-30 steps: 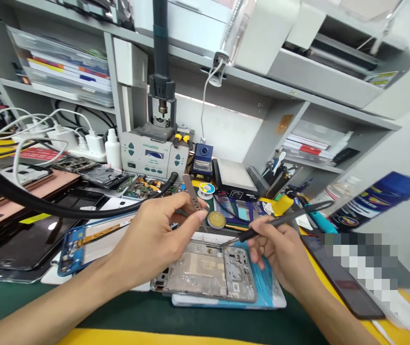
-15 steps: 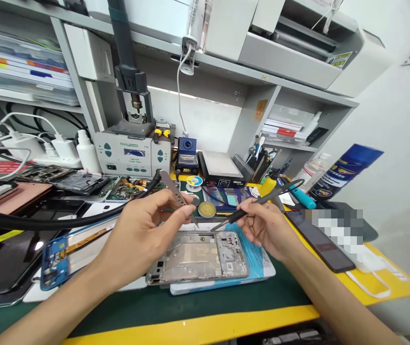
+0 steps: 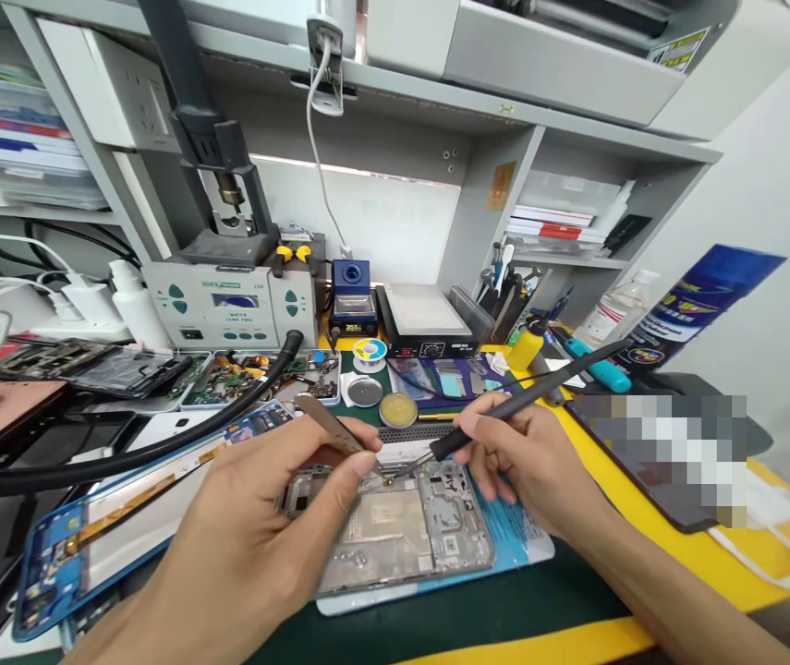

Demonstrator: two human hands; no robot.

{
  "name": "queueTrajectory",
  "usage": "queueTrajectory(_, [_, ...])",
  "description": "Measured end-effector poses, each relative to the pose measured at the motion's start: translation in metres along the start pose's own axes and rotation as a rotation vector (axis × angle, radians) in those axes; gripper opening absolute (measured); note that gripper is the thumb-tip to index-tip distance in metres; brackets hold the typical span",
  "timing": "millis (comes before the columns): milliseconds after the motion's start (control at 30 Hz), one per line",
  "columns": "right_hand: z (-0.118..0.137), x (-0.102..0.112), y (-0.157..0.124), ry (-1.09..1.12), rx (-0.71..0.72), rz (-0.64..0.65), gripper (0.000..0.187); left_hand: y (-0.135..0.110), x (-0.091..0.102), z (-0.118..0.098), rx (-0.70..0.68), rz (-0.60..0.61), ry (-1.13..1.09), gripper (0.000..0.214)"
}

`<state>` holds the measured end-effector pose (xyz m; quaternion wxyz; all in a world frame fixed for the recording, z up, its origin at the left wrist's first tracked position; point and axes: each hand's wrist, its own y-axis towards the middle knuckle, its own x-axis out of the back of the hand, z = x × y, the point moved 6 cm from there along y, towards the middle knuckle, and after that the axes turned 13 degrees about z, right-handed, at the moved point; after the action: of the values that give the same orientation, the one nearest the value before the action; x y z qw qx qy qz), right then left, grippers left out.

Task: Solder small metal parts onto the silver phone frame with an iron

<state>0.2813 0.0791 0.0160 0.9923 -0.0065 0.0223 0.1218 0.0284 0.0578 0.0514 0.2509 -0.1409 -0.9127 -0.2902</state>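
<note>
My left hand [image 3: 262,517] pinches a pair of grey metal tweezers [image 3: 329,423] between thumb and fingers, points down. My right hand [image 3: 505,443] grips a soldering iron [image 3: 540,390] with a black handle like a pen. Both tips come close together at the upper part of a grey phone mid-frame [image 3: 395,526]; whether they touch it I cannot tell. A small gold-coloured spot [image 3: 388,480] shows at the iron's tip. The mid-frame lies flat on a blue and white pad [image 3: 529,545]. My left hand covers its left end.
A blue phone housing [image 3: 41,563] lies left, under a thick black hose [image 3: 159,476]. Behind are a round tin of yellowish paste [image 3: 398,409], a solder spool [image 3: 369,353], a soldering station [image 3: 351,309] and a hot-air station [image 3: 228,305]. A dark phone [image 3: 634,466] lies right.
Both hands have come down to the phone mid-frame, bringing the tweezers and soldering iron tips together over its upper part. The camera view has shifted and moved nearer.
</note>
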Motion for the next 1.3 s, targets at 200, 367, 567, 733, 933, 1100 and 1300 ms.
queueTrajectory(200, [-0.0040, 0.0015, 0.0001, -0.023, 0.012, 0.009, 0.033, 0.0007, 0.0013, -0.0027, -0.012, -0.018, 0.024, 0.014])
queueTrajectory(367, [-0.0039, 0.0010, -0.0002, -0.022, 0.018, 0.019, 0.034, -0.0026, -0.0003, 0.0013, -0.012, -0.002, 0.050, 0.015])
queueTrajectory(567, [-0.0025, 0.0003, -0.0007, -0.013, 0.026, 0.020, 0.033, -0.0046, 0.0007, 0.0010, -0.023, 0.012, 0.057, 0.015])
queueTrajectory(733, [-0.0025, -0.0003, 0.0003, -0.011, 0.029, 0.020, 0.033, -0.0012, 0.0018, -0.0045, -0.042, -0.002, 0.090, 0.016])
queueTrajectory(933, [-0.0018, -0.0004, -0.0006, -0.021, 0.029, 0.023, 0.035, -0.0031, 0.0011, -0.0033, -0.047, -0.002, 0.099, 0.014])
queueTrajectory(1100, [-0.0012, -0.0006, -0.0018, -0.020, 0.032, 0.023, 0.036, -0.0019, 0.0019, -0.0043, -0.052, -0.012, 0.085, 0.016])
queueTrajectory(1300, [0.0002, -0.0008, -0.0021, -0.025, 0.033, 0.026, 0.038, -0.0007, 0.0013, -0.0060, -0.066, -0.005, 0.087, 0.014])
